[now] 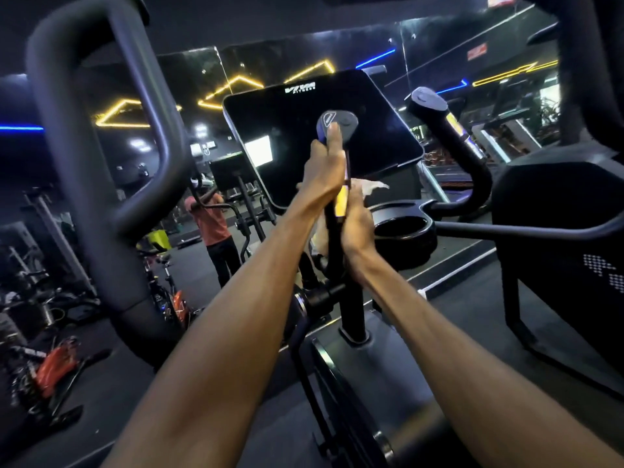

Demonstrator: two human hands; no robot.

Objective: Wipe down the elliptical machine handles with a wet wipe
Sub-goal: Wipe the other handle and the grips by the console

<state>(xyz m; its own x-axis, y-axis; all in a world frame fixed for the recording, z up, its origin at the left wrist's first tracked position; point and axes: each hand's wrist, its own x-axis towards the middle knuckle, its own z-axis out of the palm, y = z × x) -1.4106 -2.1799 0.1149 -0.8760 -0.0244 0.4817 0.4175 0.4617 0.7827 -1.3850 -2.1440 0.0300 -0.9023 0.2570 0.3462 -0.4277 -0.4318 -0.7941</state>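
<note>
Hands meet at the centre of the frame on the inner left handle of the elliptical machine. The left hand is curled round the upper part of this dark grip, its thumb lying straight up toward the grey button cap at the top. Just below it, the right hand is wrapped round the same bar and holds the white wet wipe against it; a loose corner of the wipe sticks out to the right above the fingers, and more of it hangs pale at the left of the bar. Behind the hands stands the black console screen. The matching right handle rises at the centre right, untouched. A large looped moving handle fills the upper left. A round cup holder sits just right of the right hand.
</note>
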